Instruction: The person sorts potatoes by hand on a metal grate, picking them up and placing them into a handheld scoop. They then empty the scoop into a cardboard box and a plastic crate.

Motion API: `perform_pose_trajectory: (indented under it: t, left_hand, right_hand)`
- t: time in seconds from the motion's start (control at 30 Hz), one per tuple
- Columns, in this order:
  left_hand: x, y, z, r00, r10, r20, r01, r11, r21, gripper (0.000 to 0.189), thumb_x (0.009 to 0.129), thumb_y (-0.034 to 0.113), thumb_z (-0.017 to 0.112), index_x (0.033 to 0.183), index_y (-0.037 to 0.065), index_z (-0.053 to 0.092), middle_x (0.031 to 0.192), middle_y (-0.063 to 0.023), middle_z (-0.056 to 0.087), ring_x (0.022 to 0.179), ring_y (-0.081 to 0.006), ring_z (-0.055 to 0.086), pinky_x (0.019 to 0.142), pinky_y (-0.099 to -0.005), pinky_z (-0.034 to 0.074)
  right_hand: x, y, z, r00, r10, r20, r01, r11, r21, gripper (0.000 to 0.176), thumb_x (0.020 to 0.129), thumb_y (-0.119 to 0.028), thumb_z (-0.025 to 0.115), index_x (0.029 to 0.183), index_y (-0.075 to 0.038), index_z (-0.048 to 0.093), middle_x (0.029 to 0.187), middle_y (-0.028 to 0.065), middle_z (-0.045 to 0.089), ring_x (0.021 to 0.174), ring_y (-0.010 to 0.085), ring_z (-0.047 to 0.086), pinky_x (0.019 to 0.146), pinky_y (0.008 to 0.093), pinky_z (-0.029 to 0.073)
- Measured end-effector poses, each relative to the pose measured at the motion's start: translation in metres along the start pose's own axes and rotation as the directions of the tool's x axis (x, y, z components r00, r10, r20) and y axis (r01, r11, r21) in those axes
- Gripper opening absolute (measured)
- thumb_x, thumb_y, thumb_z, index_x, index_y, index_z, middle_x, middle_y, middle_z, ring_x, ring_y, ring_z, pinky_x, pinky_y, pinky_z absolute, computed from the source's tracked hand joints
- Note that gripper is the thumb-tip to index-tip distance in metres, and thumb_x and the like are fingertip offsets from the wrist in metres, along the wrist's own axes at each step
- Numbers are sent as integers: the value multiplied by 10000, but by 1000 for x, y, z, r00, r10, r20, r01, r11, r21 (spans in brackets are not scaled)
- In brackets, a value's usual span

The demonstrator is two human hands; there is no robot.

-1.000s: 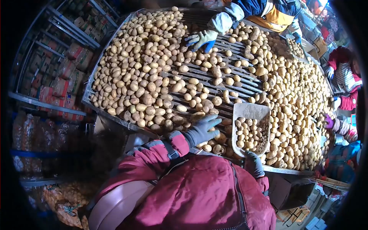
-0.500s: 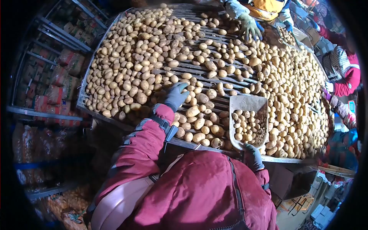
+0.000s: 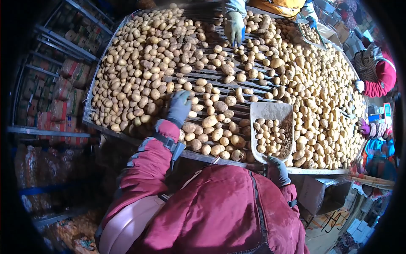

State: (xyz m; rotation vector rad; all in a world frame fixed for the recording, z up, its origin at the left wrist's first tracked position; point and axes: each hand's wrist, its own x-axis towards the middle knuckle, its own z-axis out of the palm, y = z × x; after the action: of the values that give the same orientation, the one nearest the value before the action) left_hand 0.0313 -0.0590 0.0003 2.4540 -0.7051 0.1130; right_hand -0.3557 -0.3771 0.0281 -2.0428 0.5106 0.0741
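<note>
Left hand [image 3: 179, 106] spread, palm down, on the potatoes [image 3: 144, 63] at centre-left, gripping nothing I can see; right hand [image 3: 278, 170] clenched on the handle of the scoop [image 3: 270, 112], lower centre, pan loaded with small ones; the danger: the scoop sits at the near edge of the counter [image 3: 317, 171], so 1 tilt of that wrist could spill the load over the rim; a careless left sweep could roll loose potatoes off too.

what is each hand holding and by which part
The right hand holds the scoop by its near end. The left hand rests on the loose potatoes; whether it grips one cannot be told.
</note>
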Motion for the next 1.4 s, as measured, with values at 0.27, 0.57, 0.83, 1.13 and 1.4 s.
perform_pose_trajectory:
  t: [0.27, 0.57, 0.83, 1.13, 1.4]
  left_hand:
    - [-42, 96, 83, 895, 426, 132, -436, 898, 60, 486, 870, 341, 685, 1308, 137, 629, 1373, -131, 558, 1362, -389, 406, 1161, -496, 330]
    - [-20, -26, -37, 990, -139, -17, 135, 915, 379, 602, 886, 450, 675, 1407, 170, 568, 1535, -163, 419, 1359, -433, 407, 1167, -516, 318]
    - [-19, -5, -11, 971, -238, -23, 228, 890, 395, 765, 830, 586, 703, 1475, 230, 496, 1622, -182, 263, 1427, -475, 330, 1173, -542, 308]
    - [-48, 13, -39, 999, -37, 37, 38, 999, -11, 660, 881, 346, 741, 1453, 106, 515, 1530, -221, 405, 1393, -373, 432, 1159, -414, 365]
    - [-38, 9, -5, 955, -278, 106, 248, 940, 234, 944, 820, 689, 659, 1522, 106, 416, 1606, -236, 268, 1467, -502, 206, 1195, -622, 192]
  right_hand:
    - [8, 14, 12, 849, 465, 251, -443, 367, 818, 222, 978, -166, 569, 1054, 0, 694, 1015, 80, 704, 914, 198, 638, 848, 339, 512]
    - [2, 34, 17, 990, 140, 3, -123, 856, 501, 147, 968, -134, 616, 996, -19, 701, 956, 68, 695, 858, 178, 659, 780, 322, 545]
    - [11, -39, 5, 857, 442, 265, -410, 275, 869, 159, 973, -167, 570, 938, -56, 679, 921, 38, 655, 866, 147, 590, 808, 307, 460]
    - [2, -15, 4, 922, 340, 184, -370, 637, 676, 197, 979, -210, 571, 965, -55, 692, 921, 33, 668, 840, 155, 604, 784, 301, 469]
    - [-2, 36, 22, 978, 209, -5, -181, 860, 476, 198, 979, -201, 563, 967, -58, 699, 871, 14, 647, 824, 151, 591, 751, 295, 447]
